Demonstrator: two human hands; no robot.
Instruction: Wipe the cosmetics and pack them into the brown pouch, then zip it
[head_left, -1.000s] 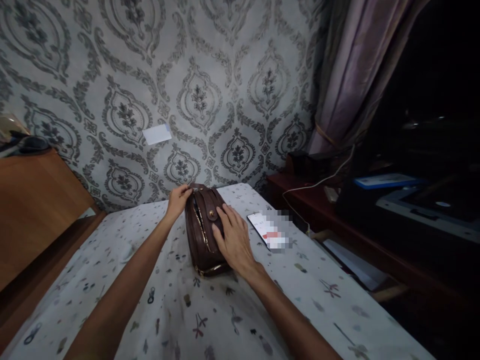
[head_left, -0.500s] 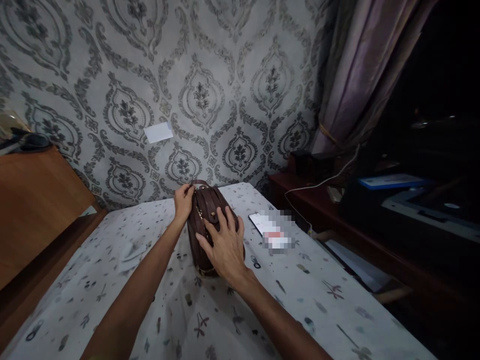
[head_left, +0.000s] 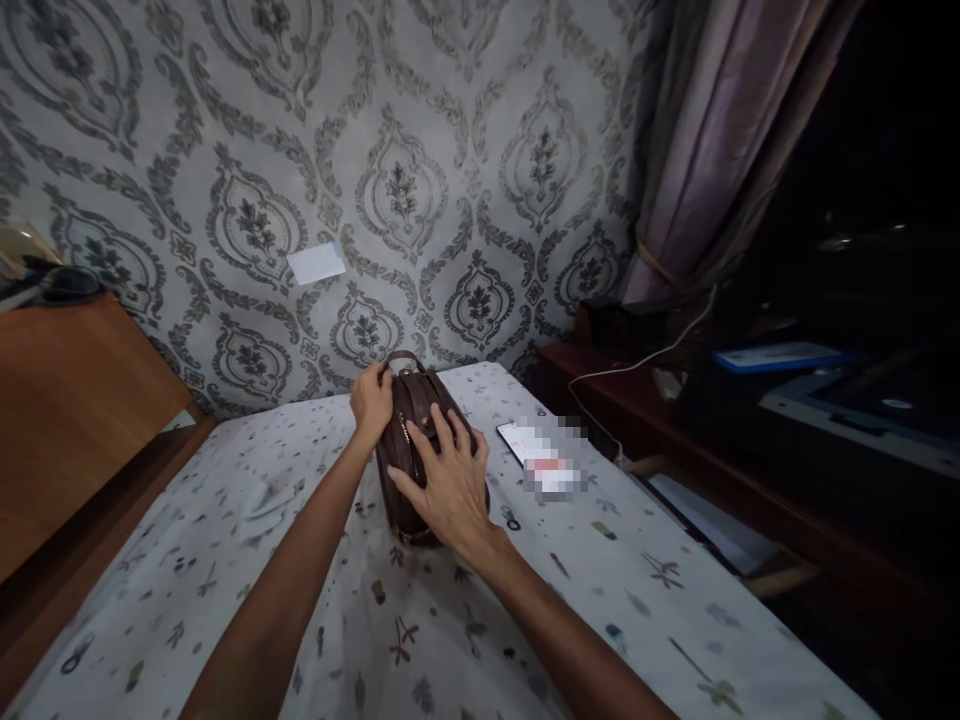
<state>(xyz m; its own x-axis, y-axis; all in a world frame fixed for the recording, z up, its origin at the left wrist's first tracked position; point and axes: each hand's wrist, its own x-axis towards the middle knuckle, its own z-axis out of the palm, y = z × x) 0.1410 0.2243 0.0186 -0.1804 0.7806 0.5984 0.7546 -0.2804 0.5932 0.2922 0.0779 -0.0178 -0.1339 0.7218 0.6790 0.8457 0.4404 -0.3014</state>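
Note:
A brown handbag (head_left: pixel 405 500) with a top handle, a flap tab and a gold-coloured zipper lies on the patterned white sheet in front of me. My left hand (head_left: pixel 371 400) is closed at its far left end, beside the handle's base. Its fingertips are partly hidden, so I cannot tell whether a zipper pull is between them. My right hand (head_left: pixel 454 480) rests on the bag's upper face and right side, fingers spread and nearly flat, with the thumb towards the zipper.
A lit phone (head_left: pixel 525 450) lies right of the bag. Further right are a white cable (head_left: pixel 637 372), a dark red cabinet (head_left: pixel 559 365) and an open drawer (head_left: pixel 780 580). A wooden board (head_left: pixel 90 400) stands at the left; patterned wallpaper rises behind.
My left hand has turned slightly and its fingers sit more curled at the bag's far end. My right hand stays spread on the bag, almost unmoved.

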